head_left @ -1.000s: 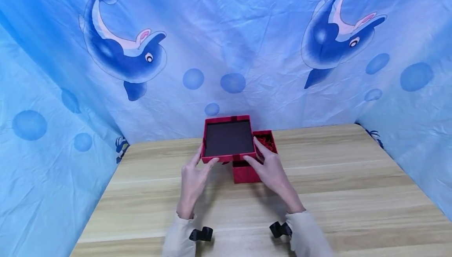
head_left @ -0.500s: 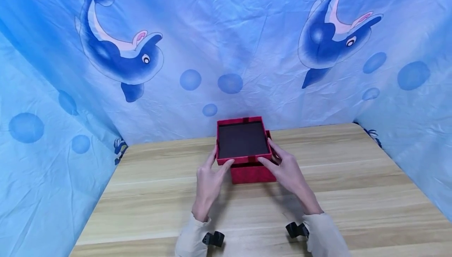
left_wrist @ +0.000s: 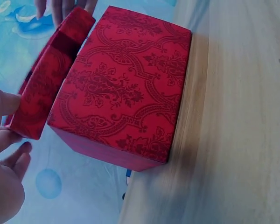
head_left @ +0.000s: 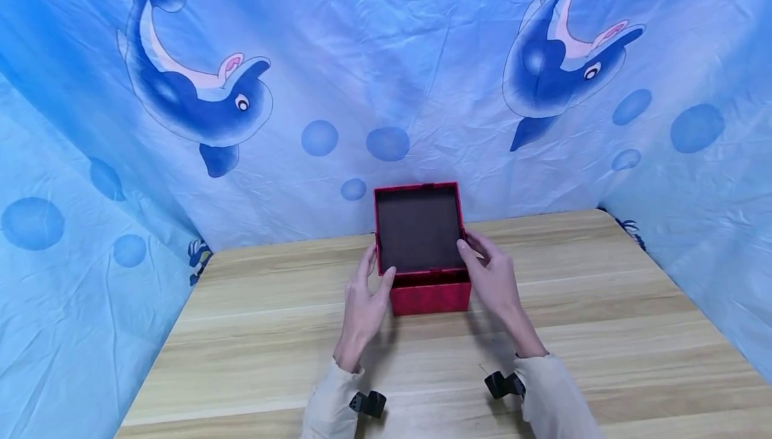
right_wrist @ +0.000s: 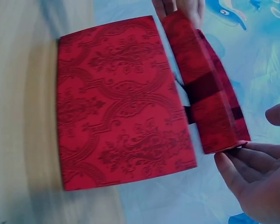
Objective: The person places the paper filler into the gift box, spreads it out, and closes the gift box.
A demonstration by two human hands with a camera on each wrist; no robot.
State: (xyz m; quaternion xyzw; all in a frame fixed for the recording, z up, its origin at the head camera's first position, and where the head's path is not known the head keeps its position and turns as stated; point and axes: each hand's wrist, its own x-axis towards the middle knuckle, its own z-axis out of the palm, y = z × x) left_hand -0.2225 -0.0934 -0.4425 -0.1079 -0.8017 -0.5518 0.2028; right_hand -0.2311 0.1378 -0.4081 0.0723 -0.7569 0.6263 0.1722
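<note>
A red patterned box (head_left: 431,298) stands on the wooden table, its front wall facing me. Just above it is its lid (head_left: 419,230), turned with the dark inside towards me and the far edge raised. My left hand (head_left: 365,305) holds the lid's near left corner, thumb (left_wrist: 10,103) on the front wall. My right hand (head_left: 493,281) is at the lid's right side. In the right wrist view its fingers (right_wrist: 231,175) touch the lid's corner from below, while the thumb stands apart from it. The lid hides the box's inside.
The wooden table (head_left: 603,305) extends to both sides of the box. A blue cloth backdrop (head_left: 386,77) with printed dolphins hangs close behind the box and along both sides. A dark wrist camera (head_left: 368,403) sits at each sleeve.
Both hands have carried the lid rightward over the box, covering the red shredded filling seen earlier. The lid's far edge has tilted up, and my right thumb has come off the front wall.
</note>
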